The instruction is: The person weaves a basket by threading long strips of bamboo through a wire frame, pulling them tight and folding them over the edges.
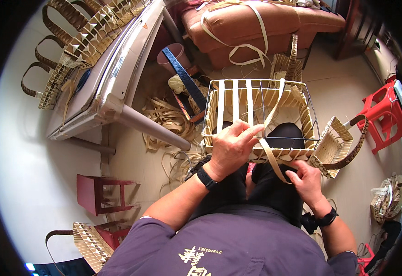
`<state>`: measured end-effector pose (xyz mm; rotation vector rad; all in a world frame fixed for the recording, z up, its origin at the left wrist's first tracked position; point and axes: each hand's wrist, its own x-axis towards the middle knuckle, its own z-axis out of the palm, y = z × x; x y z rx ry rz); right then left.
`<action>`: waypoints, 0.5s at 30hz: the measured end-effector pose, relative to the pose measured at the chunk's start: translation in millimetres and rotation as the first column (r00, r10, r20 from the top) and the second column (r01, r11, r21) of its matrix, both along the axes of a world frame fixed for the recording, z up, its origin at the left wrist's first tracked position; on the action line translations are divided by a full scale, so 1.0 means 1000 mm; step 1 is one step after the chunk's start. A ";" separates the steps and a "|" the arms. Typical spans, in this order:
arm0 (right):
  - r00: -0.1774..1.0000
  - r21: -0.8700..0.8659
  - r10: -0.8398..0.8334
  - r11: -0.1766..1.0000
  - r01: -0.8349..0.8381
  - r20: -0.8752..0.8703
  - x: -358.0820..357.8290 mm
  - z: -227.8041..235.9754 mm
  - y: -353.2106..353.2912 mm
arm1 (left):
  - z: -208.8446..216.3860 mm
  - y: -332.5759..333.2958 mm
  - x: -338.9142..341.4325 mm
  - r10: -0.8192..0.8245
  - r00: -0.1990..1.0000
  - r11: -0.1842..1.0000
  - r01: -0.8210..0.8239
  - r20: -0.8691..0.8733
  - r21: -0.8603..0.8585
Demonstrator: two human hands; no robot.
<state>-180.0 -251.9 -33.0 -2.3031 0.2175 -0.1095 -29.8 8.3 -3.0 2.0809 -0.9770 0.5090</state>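
Observation:
A rectangular basket (307, 120) with a dark wire frame and woven tan sides lies across my lap. Three pale flat strips (236, 99) span the left half of its wire frame. Another strip (274, 106) slants from the far wire down to my left hand. My left hand (230, 149) is closed on it at the near edge, thumb and forefinger pinching. From there the loose strip length (273, 158) curves down to my right hand (306, 181), below the basket's near right corner. My right fingers are closed around its lower part; their exact grip is partly hidden.
A small handled basket (334, 142) sits just right of the frame. A table leg (152, 129) and a heap of strips (166, 117) are to the left. Ahead stands a brown sofa (256, 27); a red stool (384, 115) is far right. Several handled baskets (88, 41) line the table.

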 end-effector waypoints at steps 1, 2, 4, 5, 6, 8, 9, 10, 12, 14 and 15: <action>0.996 -0.155 0.079 0.985 -0.072 0.037 0.002 0.003 0.003 | 0.000 -0.001 0.000 0.003 1.000 1.000 -0.003 -0.008 -0.020; 0.994 -0.178 0.093 0.981 -0.082 0.051 0.004 -0.007 0.003 | -0.002 -0.005 0.003 -0.002 1.000 0.999 0.003 0.020 -0.049; 0.991 -0.191 0.086 0.980 -0.064 0.105 0.002 -0.014 0.002 | -0.004 -0.009 0.004 0.004 0.999 0.998 -0.002 0.041 -0.068; 0.984 -0.197 0.085 0.979 -0.053 0.156 0.005 -0.014 0.002 | -0.006 -0.010 0.004 0.018 0.998 0.996 -0.013 0.060 -0.083; 0.987 -0.249 0.065 0.968 -0.027 0.147 0.005 -0.003 0.005 | -0.009 -0.010 0.006 0.022 0.995 0.996 -0.014 0.096 -0.085; 0.972 -0.351 0.122 0.935 -0.044 0.203 0.012 -0.002 0.004 | -0.012 -0.009 0.007 0.028 0.997 0.995 -0.021 0.077 -0.095; 0.952 -0.447 0.172 0.894 -0.043 0.252 0.015 -0.001 0.003 | -0.013 -0.008 0.006 0.024 0.998 0.995 -0.018 0.058 -0.103; 0.944 -0.517 0.237 0.851 -0.088 0.229 0.018 0.000 0.003 | -0.013 -0.007 0.005 0.026 0.998 0.995 -0.021 0.054 -0.099; 0.937 -0.558 0.268 0.824 -0.102 0.225 0.026 -0.001 0.006 | -0.011 -0.008 0.005 0.028 0.998 0.995 -0.022 0.060 -0.097; 0.917 -0.602 0.312 0.791 -0.105 0.250 0.031 -0.005 0.007 | -0.009 -0.008 0.006 0.001 0.998 0.994 0.006 0.066 -0.105; 0.917 -0.604 0.311 0.790 -0.104 0.249 0.031 -0.006 0.005 | -0.009 -0.008 0.006 0.000 0.998 0.994 0.007 0.067 -0.107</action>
